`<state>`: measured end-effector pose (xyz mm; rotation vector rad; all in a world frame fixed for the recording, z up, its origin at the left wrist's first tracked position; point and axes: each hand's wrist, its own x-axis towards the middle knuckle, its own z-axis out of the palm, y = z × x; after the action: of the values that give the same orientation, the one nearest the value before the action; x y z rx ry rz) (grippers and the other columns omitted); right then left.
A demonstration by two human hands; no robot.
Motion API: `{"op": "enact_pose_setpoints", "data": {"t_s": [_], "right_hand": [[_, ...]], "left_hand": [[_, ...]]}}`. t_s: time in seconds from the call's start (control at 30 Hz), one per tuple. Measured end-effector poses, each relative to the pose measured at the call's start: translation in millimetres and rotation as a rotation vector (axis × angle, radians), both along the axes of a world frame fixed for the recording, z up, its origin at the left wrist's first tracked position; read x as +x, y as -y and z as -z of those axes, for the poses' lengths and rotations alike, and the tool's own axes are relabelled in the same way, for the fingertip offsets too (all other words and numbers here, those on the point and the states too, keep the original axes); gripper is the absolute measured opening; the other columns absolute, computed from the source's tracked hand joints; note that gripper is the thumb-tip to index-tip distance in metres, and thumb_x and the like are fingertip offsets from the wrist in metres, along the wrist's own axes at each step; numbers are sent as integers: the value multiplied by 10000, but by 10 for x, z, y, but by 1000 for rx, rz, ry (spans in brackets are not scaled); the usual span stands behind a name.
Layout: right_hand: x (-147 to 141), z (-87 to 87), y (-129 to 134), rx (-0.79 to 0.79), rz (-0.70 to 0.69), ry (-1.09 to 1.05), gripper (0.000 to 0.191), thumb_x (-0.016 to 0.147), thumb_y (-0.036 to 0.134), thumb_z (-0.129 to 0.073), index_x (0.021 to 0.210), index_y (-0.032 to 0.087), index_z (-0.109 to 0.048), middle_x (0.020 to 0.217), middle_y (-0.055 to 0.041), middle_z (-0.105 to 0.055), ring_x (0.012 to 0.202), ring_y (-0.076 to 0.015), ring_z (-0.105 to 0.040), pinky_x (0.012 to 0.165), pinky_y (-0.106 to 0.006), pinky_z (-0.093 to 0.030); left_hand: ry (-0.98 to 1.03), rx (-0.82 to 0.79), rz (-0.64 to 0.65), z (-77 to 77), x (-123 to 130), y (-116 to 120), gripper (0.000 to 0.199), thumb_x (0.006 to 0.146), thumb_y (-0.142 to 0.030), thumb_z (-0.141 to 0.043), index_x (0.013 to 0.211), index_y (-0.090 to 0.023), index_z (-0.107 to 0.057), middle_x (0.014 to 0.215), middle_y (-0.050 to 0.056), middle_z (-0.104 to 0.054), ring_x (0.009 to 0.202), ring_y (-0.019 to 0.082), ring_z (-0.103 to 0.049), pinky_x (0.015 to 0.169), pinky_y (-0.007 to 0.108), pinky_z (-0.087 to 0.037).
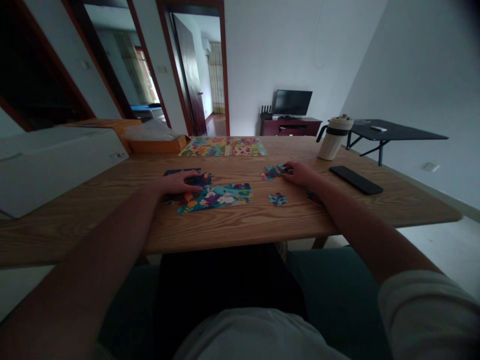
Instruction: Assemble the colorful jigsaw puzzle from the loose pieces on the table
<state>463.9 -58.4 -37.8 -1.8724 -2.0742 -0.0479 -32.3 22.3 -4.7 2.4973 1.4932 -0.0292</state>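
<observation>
My left hand [176, 182] lies over dark jigsaw pieces [183, 172] at the upper edge of a partly joined section of jigsaw puzzle [215, 198]. That section shows rabbits on a blue and green ground. My right hand [300, 173] reaches left, its fingertips on a small cluster of blue jigsaw pieces [272, 172]. One loose blue piece [277, 199] lies below them, and another piece [314, 198] sits partly hidden by my right wrist. A colourful puzzle picture [223, 146] lies flat at the far edge of the wooden table [262, 222].
A cream insulated bottle [335, 137] and a black phone [356, 180] stand at the right of the table. An orange box [157, 144] and a large white box [56, 165] occupy the far left. A dark side table [397, 131] stands beyond the right corner.
</observation>
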Motion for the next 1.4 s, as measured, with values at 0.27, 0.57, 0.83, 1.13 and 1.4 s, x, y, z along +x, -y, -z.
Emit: {"op": "enact_pose_setpoints", "data": {"t_s": [0.27,0.57,0.83,1.13,1.4], "right_hand": [[58,24,-5,2,23,38,388,933,239,-605,1300,205,-727,1219,-127,-765,1089,-306,-718,963,-406,-540],[115,70,-31,-13,-55,164,458,946,245,-539,1363,179,-717,1308,-147,-725,1243,-315,-653,1095,-408,-472],[68,23,27,22,-57,101,315,908,359,-633,1122,176,-772,1141,-151,-760,1064,-314,-704,991,-422,-521],[12,-10,76,-4,-35,-26,305,925,390,-641,1129,182,-730,1103,-136,-766,956,-280,-717,870,-380,-547],[34,-10,63,124,-66,-30,454,846,319,-695,1273,170,-655,1206,-149,-728,1089,-291,-687,972,-400,-524]], "left_hand": [[-22,4,-7,-59,50,90,988,777,-792,-612,1593,-257,-455,1678,112,-380,1502,362,-406,1217,436,-307],[-34,-4,-9,-131,181,280,1018,759,-818,-636,1616,-315,-414,1652,83,-435,1448,361,-481,1161,411,-384],[263,-105,-10,-166,135,262,980,755,-704,-741,1593,-301,-430,1459,80,-650,1255,314,-659,1009,365,-529],[118,17,-117,-149,-12,144,824,805,-605,-733,1526,-267,-522,1545,107,-569,1369,343,-573,1116,401,-452],[84,9,-86,-143,20,115,825,801,-607,-703,1514,-221,-545,1520,122,-589,1350,331,-581,1113,389,-449]]}}
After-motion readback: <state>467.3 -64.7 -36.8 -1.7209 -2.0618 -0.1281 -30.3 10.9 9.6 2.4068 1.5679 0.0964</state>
